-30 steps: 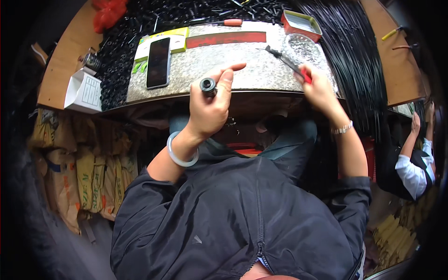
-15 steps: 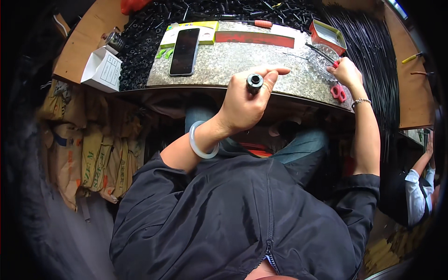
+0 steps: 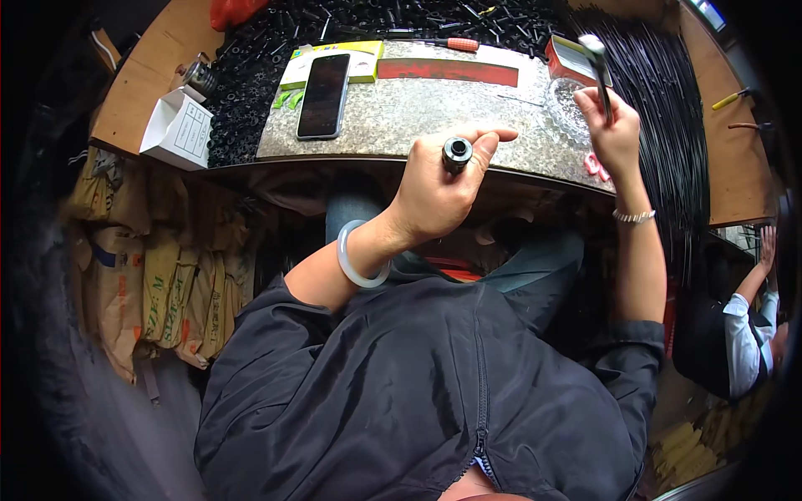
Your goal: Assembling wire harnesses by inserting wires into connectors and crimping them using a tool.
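Observation:
My left hand (image 3: 441, 185) is closed around a short dark cylindrical part with a ringed hole in its upper end (image 3: 457, 151). Its index finger stretches to the right over the table's near edge. At the right, my right hand (image 3: 616, 134) grips a thin dark stick with a pale rounded end (image 3: 594, 48), which points up and away. Just left of that hand sits a clear glass dish (image 3: 563, 108), partly covered by the fingers. Pink scissor handles (image 3: 596, 165) lie beside my right wrist, partly hidden.
On the stone-look board (image 3: 434, 108) lie a phone (image 3: 323, 96), a red strip (image 3: 447, 72) and a yellow-white box (image 3: 363, 60). A red box (image 3: 568, 58) stands behind the dish. Black small parts (image 3: 242, 83) and long black rods (image 3: 660, 108) surround the board. Another person (image 3: 748, 334) is at the right.
My right hand has lifted from beside the glass dish and turned upward; the dark stick with the pale end now stands up from it. My left hand stays nearly still.

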